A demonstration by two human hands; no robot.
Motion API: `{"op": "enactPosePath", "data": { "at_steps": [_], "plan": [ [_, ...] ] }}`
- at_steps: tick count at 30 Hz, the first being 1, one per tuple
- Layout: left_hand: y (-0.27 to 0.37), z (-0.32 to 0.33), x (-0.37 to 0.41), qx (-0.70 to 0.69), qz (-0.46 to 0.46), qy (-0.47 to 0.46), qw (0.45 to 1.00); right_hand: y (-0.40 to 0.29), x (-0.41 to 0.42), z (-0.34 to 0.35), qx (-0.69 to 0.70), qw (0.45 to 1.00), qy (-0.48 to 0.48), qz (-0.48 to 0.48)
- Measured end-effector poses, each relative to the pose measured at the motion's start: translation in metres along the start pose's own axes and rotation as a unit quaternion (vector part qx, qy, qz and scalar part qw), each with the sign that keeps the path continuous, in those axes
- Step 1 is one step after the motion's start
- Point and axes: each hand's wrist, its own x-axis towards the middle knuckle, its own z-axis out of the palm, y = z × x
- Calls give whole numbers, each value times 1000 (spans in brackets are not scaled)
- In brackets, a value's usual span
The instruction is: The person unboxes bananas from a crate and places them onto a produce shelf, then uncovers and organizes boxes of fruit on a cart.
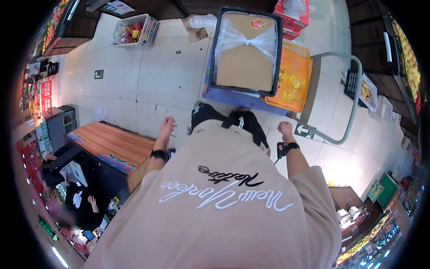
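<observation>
My left hand hangs at the left of my body, above the tiled floor, fingers loosely apart and holding nothing. On the other side my right hand is loosely curled, with nothing visible in it; a small black device hangs near its wrist strap. Before me stands a blue platform cart with a grey metal handle on the right. It bears a black plastic crate holding a cardboard box tied with clear plastic wrap. Right of that crate lies an orange plastic basket. Neither hand touches the cart.
A wood-topped counter is at my left, with a person in black behind it. A white basket of fruit sits on the floor ahead. Red cartons stand beyond the cart. A black crate stands by the right display.
</observation>
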Motion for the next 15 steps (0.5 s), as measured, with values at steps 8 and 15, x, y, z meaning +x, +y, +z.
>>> {"op": "enactPosePath", "data": {
  "at_steps": [8,15],
  "plan": [
    [53,-68,73,-28,153,-45,987,-22,-95,52,-8,1000,24,3],
    [26,-142,72,-88,167,-11,982,-48,-152,105,-157,986,-60,1]
  ]
}}
